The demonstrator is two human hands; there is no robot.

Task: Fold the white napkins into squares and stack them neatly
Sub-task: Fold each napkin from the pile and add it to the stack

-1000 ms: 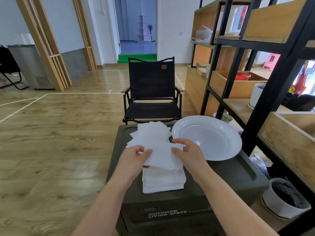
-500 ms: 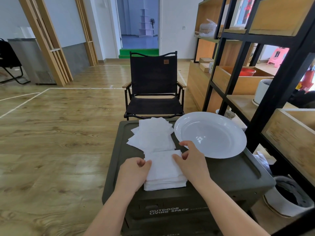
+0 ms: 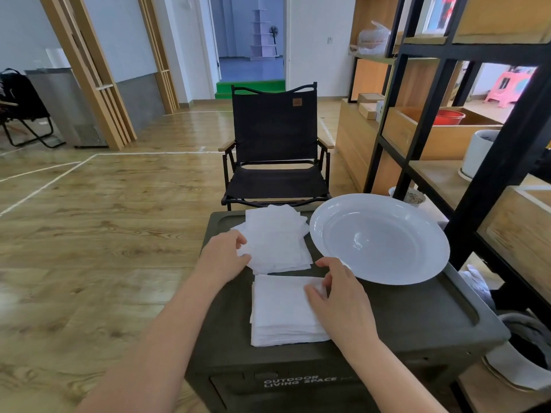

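White squares make a tidy stack (image 3: 286,308) at the box's (image 3: 417,317) near edge, right hand (image 3: 337,296) resting loose-fingered on its right side. Left hand (image 3: 223,257) pinches the loose pile (image 3: 277,239) toward the far edge: plenty still unfolded. Plate (image 3: 378,239) crowds the right; little bare lid between.

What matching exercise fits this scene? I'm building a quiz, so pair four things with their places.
Things:
1. folded stack
2. loose pile
3. white plate
4. black chair

Places:
A. on the floor beyond the box
B. near edge of the box lid, under the right hand
C. right side of the lid
D. far left of the lid, at the left hand

Pairs: 1-B, 2-D, 3-C, 4-A
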